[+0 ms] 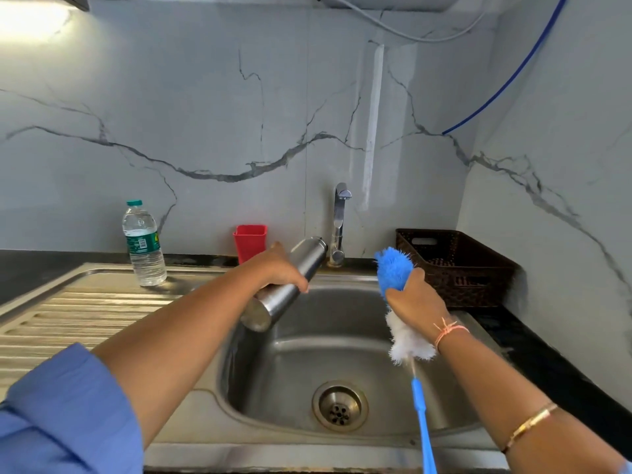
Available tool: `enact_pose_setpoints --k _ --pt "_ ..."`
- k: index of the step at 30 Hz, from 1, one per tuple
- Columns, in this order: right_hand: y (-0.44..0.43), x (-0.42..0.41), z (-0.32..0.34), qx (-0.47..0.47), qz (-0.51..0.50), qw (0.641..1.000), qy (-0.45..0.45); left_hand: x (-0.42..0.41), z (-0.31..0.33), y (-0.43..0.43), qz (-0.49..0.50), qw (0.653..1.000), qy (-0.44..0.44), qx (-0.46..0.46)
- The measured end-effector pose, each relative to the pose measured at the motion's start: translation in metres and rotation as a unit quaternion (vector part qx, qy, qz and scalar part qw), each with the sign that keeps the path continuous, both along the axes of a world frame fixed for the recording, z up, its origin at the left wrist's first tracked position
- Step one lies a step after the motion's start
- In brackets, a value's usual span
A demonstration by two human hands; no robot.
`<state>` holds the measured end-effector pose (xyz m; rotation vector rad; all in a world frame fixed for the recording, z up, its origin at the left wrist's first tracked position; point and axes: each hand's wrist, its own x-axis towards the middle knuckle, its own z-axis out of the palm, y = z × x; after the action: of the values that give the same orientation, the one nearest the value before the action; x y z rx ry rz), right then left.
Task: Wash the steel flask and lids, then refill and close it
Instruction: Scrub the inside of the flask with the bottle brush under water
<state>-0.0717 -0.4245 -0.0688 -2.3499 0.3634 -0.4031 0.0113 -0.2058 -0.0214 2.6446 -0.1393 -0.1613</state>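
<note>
Where its thin blue plastic handle crosses the near rim of the stainless steel sink (pixel 307 354), a long bottle brush (pixel 393 271) slants up over the right side of the basin, white bristles below and blue bristles at the tip. The round metal drain (pixel 340 406) lies in the basin floor just left of that handle. The right hand (pixel 415 302), with a gold bangle (pixel 530 424) on the forearm and a pink thread band (pixel 448 330) at the wrist, has its fingers wrapped tight round the bristle head, where blue meets white.

To the left, an arm in a rolled blue sleeve (pixel 51 405) reaches across the ribbed drainboard (pixel 85 309). The left hand (pixel 280 268) curls over the middle of the cylindrical brushed-steel flask (pixel 290 285) and holds it in the air above the basin's left rim. The flask is tilted, base low and towards the camera, narrow neck pointing up and away at the chrome tap (pixel 339 224). Whether a lid sits on the neck, I cannot tell.

Further back, a clear plastic water bottle (pixel 143 244) with a green label stands upright at the far edge of the drainboard. A red plastic tumbler (pixel 249 241) stands on the worktop against the marble-look wall, behind the left hand. A dark brown woven basket (pixel 455 265) fills the worktop's far right corner, beside the sink. A blue tube (pixel 506 87) runs down the wall above it.
</note>
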Motion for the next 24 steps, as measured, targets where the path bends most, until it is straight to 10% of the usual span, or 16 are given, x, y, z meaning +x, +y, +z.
enact_pose_setpoints --k 5,10,19,24 --pt "-0.001 0.002 -0.003 -0.028 -0.008 1.000 0.002 0.000 -0.001 0.006 -0.042 0.951 -0.096 0.290" --pt "-0.004 0.003 -0.007 -0.037 -0.019 0.999 0.000 -0.001 0.008 0.011 -0.082 0.801 -0.157 0.572" --pt "-0.001 0.002 -0.011 -0.049 -0.015 0.999 -0.009 0.007 0.032 0.007 -0.185 0.646 -0.262 0.693" --pt "-0.002 0.000 -0.012 -0.040 -0.017 0.999 -0.009 0.010 0.034 0.008 -0.209 0.628 -0.303 0.686"
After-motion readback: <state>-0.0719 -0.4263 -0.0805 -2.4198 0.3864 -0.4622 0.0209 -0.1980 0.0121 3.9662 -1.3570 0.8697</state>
